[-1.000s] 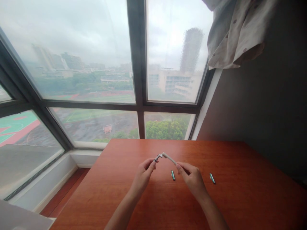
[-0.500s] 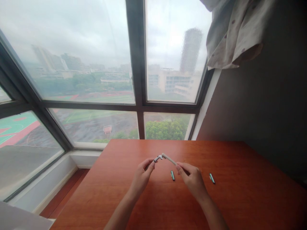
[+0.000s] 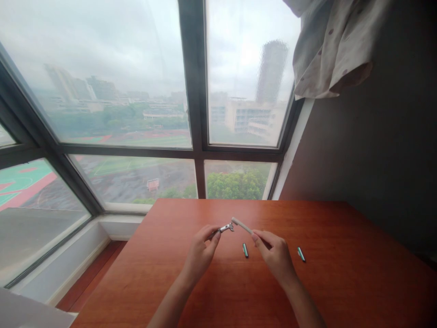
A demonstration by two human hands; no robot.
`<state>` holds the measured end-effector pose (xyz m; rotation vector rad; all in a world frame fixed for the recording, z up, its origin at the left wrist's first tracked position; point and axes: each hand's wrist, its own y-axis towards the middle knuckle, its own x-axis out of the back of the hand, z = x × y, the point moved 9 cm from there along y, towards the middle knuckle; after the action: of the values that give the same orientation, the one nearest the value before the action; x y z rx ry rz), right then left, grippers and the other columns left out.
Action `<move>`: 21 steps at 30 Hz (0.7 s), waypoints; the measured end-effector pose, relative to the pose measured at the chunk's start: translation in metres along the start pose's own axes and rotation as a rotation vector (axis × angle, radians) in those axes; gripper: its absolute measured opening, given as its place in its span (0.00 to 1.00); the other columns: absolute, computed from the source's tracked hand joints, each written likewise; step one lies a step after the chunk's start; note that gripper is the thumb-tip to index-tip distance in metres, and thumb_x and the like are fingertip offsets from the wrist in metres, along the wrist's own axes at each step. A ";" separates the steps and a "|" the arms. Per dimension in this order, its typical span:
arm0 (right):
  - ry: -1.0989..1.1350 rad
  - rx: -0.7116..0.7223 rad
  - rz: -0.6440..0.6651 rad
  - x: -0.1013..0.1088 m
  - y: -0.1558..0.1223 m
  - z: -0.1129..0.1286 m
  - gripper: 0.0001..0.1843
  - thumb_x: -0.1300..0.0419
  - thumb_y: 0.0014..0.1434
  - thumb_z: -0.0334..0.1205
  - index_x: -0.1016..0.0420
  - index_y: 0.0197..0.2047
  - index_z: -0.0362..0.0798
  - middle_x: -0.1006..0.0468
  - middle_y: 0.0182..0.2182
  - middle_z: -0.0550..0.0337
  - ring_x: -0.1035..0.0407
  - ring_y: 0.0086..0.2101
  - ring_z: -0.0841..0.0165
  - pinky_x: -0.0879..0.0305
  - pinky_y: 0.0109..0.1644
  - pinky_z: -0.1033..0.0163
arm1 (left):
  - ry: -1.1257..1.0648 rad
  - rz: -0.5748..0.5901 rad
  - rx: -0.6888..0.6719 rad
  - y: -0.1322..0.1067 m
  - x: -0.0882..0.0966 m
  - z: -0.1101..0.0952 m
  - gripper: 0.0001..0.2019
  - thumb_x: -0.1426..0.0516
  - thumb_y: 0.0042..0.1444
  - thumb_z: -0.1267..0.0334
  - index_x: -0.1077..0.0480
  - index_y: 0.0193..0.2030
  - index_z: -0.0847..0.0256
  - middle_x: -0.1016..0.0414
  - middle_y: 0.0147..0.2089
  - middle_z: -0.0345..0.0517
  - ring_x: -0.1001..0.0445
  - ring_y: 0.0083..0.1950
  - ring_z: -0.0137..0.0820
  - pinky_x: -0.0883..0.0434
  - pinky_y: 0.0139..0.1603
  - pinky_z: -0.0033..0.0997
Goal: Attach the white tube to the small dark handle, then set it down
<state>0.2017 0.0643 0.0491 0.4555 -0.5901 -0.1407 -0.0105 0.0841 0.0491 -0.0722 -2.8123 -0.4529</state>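
My left hand (image 3: 200,251) pinches a small silvery metal piece (image 3: 226,227) between thumb and fingertips. In my right hand (image 3: 275,256) I pinch the lower end of a thin white rod (image 3: 241,224), which slants up to the left. The metal piece's tip meets the rod's far end above the red-brown table (image 3: 341,291); I cannot tell whether they are joined. Two small green and silver sticks lie on the table: one (image 3: 245,249) between my hands, the other (image 3: 301,253) to the right of my right hand.
A large dark-framed window (image 3: 198,150) stands right behind the table's far edge. To the right is a dark wall (image 3: 375,159), with a spotted pale cloth (image 3: 331,50) hanging at the top. The table's left edge drops to a low floor and sill (image 3: 85,255).
The metal piece in my left hand has tipped lower and flatter, its tip now just under the rod's end. Both hands have barely shifted.
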 end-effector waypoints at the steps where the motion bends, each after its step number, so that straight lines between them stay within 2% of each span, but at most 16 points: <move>1: 0.002 0.002 0.000 0.000 0.000 0.000 0.20 0.49 0.63 0.50 0.20 0.36 0.46 0.22 0.25 0.55 0.29 0.27 0.65 0.35 0.30 0.66 | 0.011 -0.008 -0.010 0.000 0.001 -0.001 0.12 0.45 0.57 0.56 0.24 0.40 0.59 0.24 0.38 0.50 0.28 0.41 0.38 0.31 0.44 0.34; 8: -0.013 0.021 -0.009 0.001 0.000 0.004 0.18 0.48 0.63 0.47 0.20 0.37 0.46 0.20 0.29 0.54 0.28 0.28 0.65 0.34 0.32 0.65 | 0.061 -0.031 -0.046 0.001 0.004 -0.005 0.11 0.45 0.56 0.57 0.24 0.38 0.59 0.24 0.36 0.49 0.28 0.39 0.38 0.31 0.41 0.33; 21: -0.053 0.035 0.016 -0.003 -0.001 0.001 0.19 0.49 0.63 0.47 0.20 0.38 0.46 0.21 0.27 0.54 0.28 0.27 0.65 0.34 0.32 0.66 | 0.132 -0.042 -0.101 0.000 0.005 -0.013 0.09 0.45 0.57 0.60 0.24 0.38 0.58 0.25 0.35 0.48 0.28 0.37 0.37 0.32 0.41 0.33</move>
<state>0.1989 0.0639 0.0477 0.4819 -0.6493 -0.1277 -0.0119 0.0800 0.0620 -0.0048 -2.6646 -0.5875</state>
